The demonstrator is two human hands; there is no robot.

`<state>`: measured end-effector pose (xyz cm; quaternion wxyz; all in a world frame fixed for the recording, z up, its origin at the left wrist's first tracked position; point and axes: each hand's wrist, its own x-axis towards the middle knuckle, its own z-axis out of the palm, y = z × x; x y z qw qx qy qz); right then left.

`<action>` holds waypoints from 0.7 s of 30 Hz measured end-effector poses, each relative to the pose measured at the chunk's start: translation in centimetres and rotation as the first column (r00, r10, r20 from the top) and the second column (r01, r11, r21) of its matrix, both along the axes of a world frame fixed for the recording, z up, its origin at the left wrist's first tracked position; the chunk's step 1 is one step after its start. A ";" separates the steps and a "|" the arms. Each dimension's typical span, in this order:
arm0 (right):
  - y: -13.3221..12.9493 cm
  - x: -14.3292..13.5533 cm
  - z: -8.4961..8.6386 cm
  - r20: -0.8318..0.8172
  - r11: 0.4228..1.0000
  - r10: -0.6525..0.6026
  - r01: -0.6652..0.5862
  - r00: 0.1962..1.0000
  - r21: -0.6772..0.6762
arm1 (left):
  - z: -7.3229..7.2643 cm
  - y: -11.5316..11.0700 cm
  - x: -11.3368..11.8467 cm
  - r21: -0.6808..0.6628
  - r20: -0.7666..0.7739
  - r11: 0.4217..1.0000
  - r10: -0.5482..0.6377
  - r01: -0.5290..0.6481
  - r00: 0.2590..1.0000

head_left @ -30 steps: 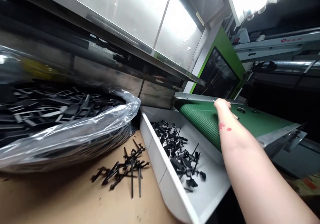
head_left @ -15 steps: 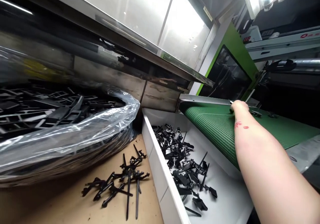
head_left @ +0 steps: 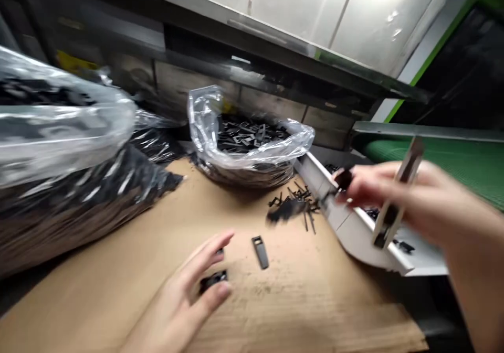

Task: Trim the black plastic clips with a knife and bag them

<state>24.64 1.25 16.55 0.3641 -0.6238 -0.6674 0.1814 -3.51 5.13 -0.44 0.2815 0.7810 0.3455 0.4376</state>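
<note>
My left hand hovers low over the cardboard with thumb and fingers apart. Between them shows a small black plastic part; it seems to lie under the hand, not in a grip. A flat black clip-like piece lies just right of the fingertips. Over the white tray's edge, my right hand pinches a blurred black plastic part. Across that hand sits a slim tool with pale sides and a dark middle, its kind smeared by motion. Beyond is a pile of thin black sprues, a blurred black piece before it.
An open plastic bag of black parts stands at the back, a larger one at left. The white tray with black parts borders the cardboard at right. A green conveyor belt lies beyond it, below a metal ledge.
The view has swung left and back. My right hand has come from the green belt to the tray's edge with a black part. My left hand has entered over the cardboard.
</note>
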 end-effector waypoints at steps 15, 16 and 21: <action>-2.4 -5.1 -10.8 0.205 0.976 0.115 -0.073 0.972 -0.204 | -1.5 -5.5 1.2 0.311 -0.312 0.948 0.028 0.074 0.950; -2.8 -6.0 -11.4 0.210 0.984 0.103 -0.068 0.972 -0.165 | -1.7 -5.5 1.4 0.321 -0.305 0.944 0.030 0.073 0.952; -4.0 -11.8 -14.0 0.176 0.989 0.125 -0.109 0.976 -0.096 | -2.5 -5.4 1.7 0.361 -0.260 0.932 0.063 0.036 0.964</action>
